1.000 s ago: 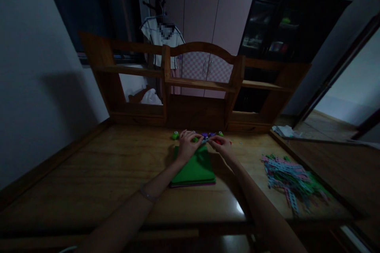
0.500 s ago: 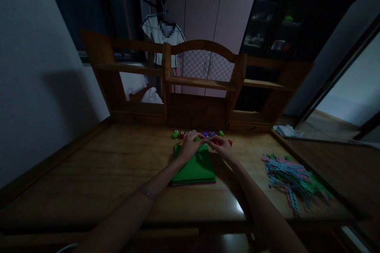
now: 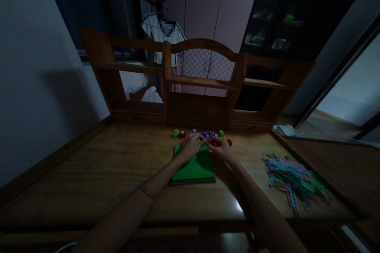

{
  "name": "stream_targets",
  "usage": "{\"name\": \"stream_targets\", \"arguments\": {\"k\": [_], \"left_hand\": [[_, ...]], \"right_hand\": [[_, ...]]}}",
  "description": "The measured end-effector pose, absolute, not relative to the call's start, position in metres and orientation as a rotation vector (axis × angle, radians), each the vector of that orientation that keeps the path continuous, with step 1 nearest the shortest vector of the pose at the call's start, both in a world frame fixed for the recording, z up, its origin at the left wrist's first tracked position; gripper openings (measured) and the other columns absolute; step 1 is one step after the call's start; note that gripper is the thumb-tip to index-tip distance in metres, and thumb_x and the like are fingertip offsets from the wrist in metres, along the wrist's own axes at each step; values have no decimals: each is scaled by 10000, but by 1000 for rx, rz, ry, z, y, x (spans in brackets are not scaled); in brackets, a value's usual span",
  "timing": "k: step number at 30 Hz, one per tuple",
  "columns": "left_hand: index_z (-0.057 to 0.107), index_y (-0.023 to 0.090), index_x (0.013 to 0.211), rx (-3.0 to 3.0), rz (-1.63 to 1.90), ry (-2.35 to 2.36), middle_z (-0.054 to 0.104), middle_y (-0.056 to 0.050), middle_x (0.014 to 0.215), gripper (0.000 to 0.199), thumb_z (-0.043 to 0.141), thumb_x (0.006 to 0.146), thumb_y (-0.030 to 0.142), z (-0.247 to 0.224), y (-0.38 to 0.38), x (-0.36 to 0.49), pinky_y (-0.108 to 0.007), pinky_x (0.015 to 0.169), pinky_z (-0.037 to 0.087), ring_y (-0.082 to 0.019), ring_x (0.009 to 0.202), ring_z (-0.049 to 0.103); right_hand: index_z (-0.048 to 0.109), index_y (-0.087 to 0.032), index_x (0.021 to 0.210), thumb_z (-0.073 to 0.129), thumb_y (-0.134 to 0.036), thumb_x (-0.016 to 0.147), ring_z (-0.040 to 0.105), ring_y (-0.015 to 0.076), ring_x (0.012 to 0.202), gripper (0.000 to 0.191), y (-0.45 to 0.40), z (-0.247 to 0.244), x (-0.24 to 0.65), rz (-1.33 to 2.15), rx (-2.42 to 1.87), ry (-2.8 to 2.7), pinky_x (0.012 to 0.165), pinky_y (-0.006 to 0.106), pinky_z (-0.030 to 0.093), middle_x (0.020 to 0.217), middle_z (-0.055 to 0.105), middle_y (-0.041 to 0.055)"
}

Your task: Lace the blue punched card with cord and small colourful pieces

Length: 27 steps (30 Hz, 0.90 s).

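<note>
My left hand (image 3: 190, 148) is closed, thumb and fingers pinched together above the back edge of a stack of green sheets (image 3: 194, 170). Facing it, my right hand (image 3: 221, 149) is closed in a pinch too, its fingertips almost meeting the left ones. Whatever lies between the fingertips is too small and dark to name. Behind the hands runs a row of small toy figures with round eyes: a green one (image 3: 175, 134), a red one (image 3: 182, 134), a purple one (image 3: 205, 134) and another green one (image 3: 221, 133). A red piece (image 3: 229, 142) shows just beyond my right hand.
A loose heap of pink, blue and green plastic strips (image 3: 292, 178) lies on the right of the wooden desk (image 3: 118, 166). Along the desk's back stands a wooden shelf unit (image 3: 197, 110). A wall (image 3: 53, 106) bounds the left side.
Both hands stay pinched in nearly the same place, with only small finger shifts. More of the toys behind them shows now. The sheets and strips have not moved.
</note>
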<state>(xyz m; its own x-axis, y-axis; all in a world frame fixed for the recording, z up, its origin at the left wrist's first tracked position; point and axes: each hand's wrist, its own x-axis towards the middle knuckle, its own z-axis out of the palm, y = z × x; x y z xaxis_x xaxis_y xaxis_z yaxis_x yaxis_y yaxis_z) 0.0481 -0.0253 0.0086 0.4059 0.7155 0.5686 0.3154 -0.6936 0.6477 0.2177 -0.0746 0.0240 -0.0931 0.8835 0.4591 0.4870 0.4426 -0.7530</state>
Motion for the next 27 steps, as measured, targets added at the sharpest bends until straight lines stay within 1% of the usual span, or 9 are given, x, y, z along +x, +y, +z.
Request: {"name": "stream_targets", "arguments": {"k": [4,7,11,14,17,22,25,27], "left_hand": [[625,212,836,2174,1155,825,635,-31,932,164,548,848,356,8,-25,48,-308,872,400,-198,973,535],[622,199,837,2085,1109,730,627,-36,903,189,537,846,367,7,-23,49,-296,860,408,-191,939,548],[611,179,822,1911,1020,632,614,-31,845,231,550,819,401,7,-19,49,-272,788,432,-174,843,559],[611,168,798,1775,994,624,616,-31,816,261,599,767,427,6,-14,48,-258,718,442,-165,787,561],[613,160,801,1610,1048,640,621,-31,805,284,635,730,434,1,-6,48,-245,666,443,-149,741,568],[619,162,839,1449,1257,696,636,-31,832,305,639,732,447,-2,3,47,-258,740,451,-143,785,586],[620,155,838,1411,1362,803,640,-39,814,336,653,717,467,2,2,43,-261,712,456,-150,761,588],[612,157,777,1417,1416,858,636,-33,771,334,622,740,490,4,1,40,-258,699,456,-149,735,586]], "right_hand": [[680,-177,742,598,-243,720,550,167,665,107,-75,25,218,526,-1199,-1728,633,269,404,689,630,18],[665,-178,717,586,-230,707,532,158,654,94,-75,26,217,557,-1187,-1713,623,261,396,676,615,9],[661,-179,705,575,-237,696,500,141,634,104,-78,30,217,624,-1175,-1697,603,250,378,663,588,-3],[658,-183,707,586,-266,690,491,136,631,111,-80,32,218,672,-1182,-1645,588,245,368,662,573,-7],[654,-187,728,597,-294,694,484,130,610,127,-80,33,219,737,-1181,-1605,565,242,363,654,563,-10],[635,-189,721,596,-299,695,462,118,576,120,-80,31,219,784,-1180,-1524,515,229,335,628,535,-14],[630,-188,715,595,-314,690,446,113,553,133,-81,32,217,814,-1180,-1481,490,226,315,605,522,-17],[630,-187,729,602,-336,694,429,107,534,156,-82,33,217,839,-1166,-1461,478,225,298,587,508,-22]]}}
